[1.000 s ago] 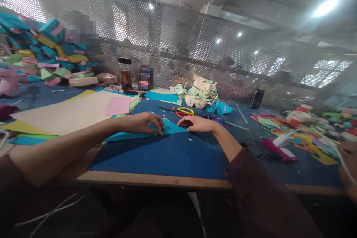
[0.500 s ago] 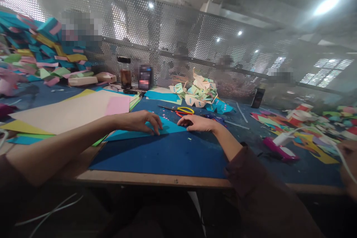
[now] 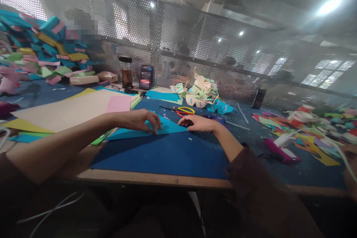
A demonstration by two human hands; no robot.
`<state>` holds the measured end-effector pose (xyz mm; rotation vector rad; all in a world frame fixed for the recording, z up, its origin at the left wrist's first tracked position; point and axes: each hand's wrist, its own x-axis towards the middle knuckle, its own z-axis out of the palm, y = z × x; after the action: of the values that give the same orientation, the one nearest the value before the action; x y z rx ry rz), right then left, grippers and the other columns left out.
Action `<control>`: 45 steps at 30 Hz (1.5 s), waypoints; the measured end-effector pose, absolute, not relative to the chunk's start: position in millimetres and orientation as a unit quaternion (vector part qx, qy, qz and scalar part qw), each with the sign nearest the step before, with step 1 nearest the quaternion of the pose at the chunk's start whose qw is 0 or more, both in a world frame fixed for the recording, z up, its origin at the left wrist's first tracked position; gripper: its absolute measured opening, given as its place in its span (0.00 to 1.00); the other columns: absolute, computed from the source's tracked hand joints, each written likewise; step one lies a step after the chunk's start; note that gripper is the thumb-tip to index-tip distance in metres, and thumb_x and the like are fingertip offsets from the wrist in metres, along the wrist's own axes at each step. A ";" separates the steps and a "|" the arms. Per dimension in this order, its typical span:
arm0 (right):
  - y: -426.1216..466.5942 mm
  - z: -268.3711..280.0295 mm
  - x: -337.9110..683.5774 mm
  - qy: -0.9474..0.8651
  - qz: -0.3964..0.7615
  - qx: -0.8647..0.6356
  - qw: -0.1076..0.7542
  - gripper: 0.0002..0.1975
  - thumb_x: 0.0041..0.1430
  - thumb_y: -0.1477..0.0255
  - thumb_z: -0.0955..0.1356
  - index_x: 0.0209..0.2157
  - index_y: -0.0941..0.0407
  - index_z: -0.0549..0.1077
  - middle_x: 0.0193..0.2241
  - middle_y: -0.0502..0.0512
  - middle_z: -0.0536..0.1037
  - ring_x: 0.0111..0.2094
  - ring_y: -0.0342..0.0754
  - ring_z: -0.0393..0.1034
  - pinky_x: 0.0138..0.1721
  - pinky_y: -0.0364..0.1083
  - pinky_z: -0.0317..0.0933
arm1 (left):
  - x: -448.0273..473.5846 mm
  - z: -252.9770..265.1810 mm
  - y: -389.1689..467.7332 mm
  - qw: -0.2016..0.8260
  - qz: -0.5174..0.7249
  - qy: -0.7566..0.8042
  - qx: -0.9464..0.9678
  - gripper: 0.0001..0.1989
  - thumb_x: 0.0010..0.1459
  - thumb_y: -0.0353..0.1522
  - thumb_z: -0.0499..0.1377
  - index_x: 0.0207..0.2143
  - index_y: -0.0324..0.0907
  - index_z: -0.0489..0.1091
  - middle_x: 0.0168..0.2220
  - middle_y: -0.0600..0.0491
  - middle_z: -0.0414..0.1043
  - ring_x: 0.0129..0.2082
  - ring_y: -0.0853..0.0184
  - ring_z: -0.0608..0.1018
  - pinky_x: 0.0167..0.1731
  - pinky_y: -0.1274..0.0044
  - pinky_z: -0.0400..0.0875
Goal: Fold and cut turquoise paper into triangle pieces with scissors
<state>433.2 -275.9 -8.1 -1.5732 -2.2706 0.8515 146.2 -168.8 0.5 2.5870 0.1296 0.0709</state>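
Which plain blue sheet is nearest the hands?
The pointed sheet by the left hand and right hand. Farther off, one lies beyond the scissors, another under the cream paper.

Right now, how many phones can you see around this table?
2: one phone stands just right of the dark-lidded jar; another phone leans farther right, beyond the right hand. Others may be hidden.

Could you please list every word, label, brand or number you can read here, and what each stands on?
No text can be read.
Device with lit screen beside the lidded jar: too blurred to read.
Red-and-white item at right: too blurred to tell whether it bears print.
Blue paper at the left hand: no writing visible.
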 end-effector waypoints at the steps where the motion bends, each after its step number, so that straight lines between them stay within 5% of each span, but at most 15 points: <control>1: -275.9 -8.2 433.5 -0.779 0.293 -0.540 0.127 0.23 0.51 0.85 0.65 0.49 0.59 0.75 0.48 0.58 0.77 0.48 0.48 0.72 0.52 0.47 0.66 | 146.2 0.9 -169.8 0.272 0.024 0.052 0.960 0.07 0.59 0.31 0.63 0.37 0.48 0.82 0.48 0.53 0.78 0.48 0.63 0.78 0.50 0.74 0.70; 10: -274.5 -32.1 403.4 -0.755 0.225 -0.563 0.250 0.13 0.56 0.75 0.71 0.44 0.58 0.76 0.39 0.57 0.77 0.41 0.48 0.72 0.46 0.48 0.66 | 158.1 -21.9 -177.5 0.222 0.106 0.100 0.964 0.07 0.60 0.38 0.62 0.33 0.44 0.77 0.39 0.53 0.76 0.45 0.63 0.76 0.49 0.72 0.67; 18: -272.5 -46.4 369.7 -0.757 0.126 -0.594 0.240 0.14 0.55 0.72 0.73 0.44 0.55 0.76 0.36 0.51 0.73 0.41 0.47 0.69 0.45 0.48 0.62 | 172.4 -44.5 -188.5 0.168 0.184 0.169 0.954 0.07 0.57 0.36 0.60 0.33 0.42 0.74 0.38 0.51 0.73 0.42 0.61 0.74 0.46 0.71 0.66; 33: -269.2 -46.1 382.3 -0.744 0.170 -0.602 0.234 0.17 0.53 0.74 0.72 0.46 0.57 0.74 0.40 0.55 0.74 0.41 0.48 0.70 0.44 0.48 0.64 | 169.6 -39.0 -182.5 0.180 0.141 0.190 0.955 0.10 0.54 0.37 0.61 0.38 0.43 0.74 0.41 0.51 0.72 0.45 0.59 0.73 0.50 0.69 0.64; 45: -275.8 -25.6 396.6 -0.660 0.219 -0.646 0.315 0.06 0.61 0.74 0.68 0.40 0.57 0.75 0.42 0.58 0.79 0.43 0.49 0.74 0.47 0.49 0.66 | 164.6 -39.1 -176.9 0.206 0.138 0.190 0.950 0.16 0.54 0.42 0.63 0.41 0.42 0.74 0.46 0.48 0.69 0.51 0.55 0.70 0.54 0.66 0.63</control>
<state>396.6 -275.8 -25.6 -1.7026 -1.7384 0.5763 164.6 -176.9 -39.1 2.6468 0.5288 0.3839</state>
